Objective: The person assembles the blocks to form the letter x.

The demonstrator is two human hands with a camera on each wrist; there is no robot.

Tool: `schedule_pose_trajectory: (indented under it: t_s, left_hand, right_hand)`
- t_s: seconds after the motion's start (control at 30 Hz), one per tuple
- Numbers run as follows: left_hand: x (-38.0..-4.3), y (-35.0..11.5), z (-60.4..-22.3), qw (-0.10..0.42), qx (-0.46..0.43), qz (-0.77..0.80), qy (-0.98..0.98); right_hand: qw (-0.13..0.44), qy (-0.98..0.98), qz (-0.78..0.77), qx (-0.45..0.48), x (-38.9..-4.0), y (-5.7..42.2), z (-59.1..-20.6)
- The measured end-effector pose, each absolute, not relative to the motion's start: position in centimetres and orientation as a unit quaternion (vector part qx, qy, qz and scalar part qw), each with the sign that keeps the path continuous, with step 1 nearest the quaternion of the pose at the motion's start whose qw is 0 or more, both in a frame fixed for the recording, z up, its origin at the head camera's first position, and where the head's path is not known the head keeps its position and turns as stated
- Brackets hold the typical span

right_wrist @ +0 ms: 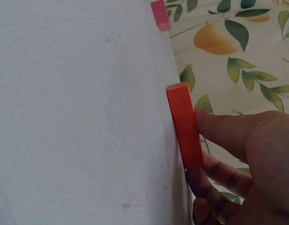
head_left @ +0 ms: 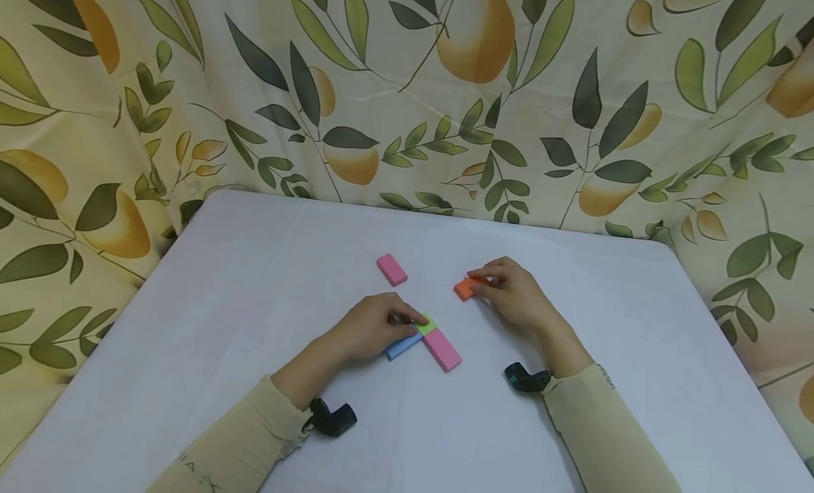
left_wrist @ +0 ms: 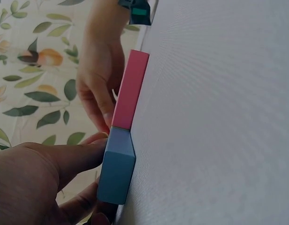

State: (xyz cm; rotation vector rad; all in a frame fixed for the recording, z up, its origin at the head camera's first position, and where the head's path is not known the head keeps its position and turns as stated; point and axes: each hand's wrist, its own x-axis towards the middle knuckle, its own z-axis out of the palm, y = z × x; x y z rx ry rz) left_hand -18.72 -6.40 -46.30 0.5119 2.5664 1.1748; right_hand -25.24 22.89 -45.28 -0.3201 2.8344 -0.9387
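Note:
My left hand [head_left: 375,327] reaches over a small green block [head_left: 427,325], its index fingertip on the green top and its thumb close beside, over the end of a blue block [head_left: 403,346]. A pink block [head_left: 443,349] runs from the green one toward the near right, so the three meet in a corner. In the left wrist view, the blue block [left_wrist: 117,173] and pink block [left_wrist: 130,91] stand end to end. My right hand [head_left: 511,295] grips an orange block [head_left: 467,288] between thumb and fingers; in the right wrist view this block [right_wrist: 184,125] lies along the white surface.
A second pink block [head_left: 391,270] lies alone farther back, between and beyond the hands. White cloth covers the table [head_left: 286,239]. Behind it hangs a fruit-and-leaf patterned curtain [head_left: 407,175]. Small black cameras sit at the left wrist [head_left: 333,419] and right wrist [head_left: 526,378].

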Motion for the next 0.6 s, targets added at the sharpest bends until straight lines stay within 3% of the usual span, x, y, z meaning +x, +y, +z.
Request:
schedule_pose_trajectory:
  t_s: [0.6]
  left_hand:
    - [-18.69, -6.21, -46.2, 0.147, 0.163, 0.402, 0.889]
  right_hand:
    - [0.069, 0.938, -0.317, -0.118, -25.01, 22.77, -45.16]
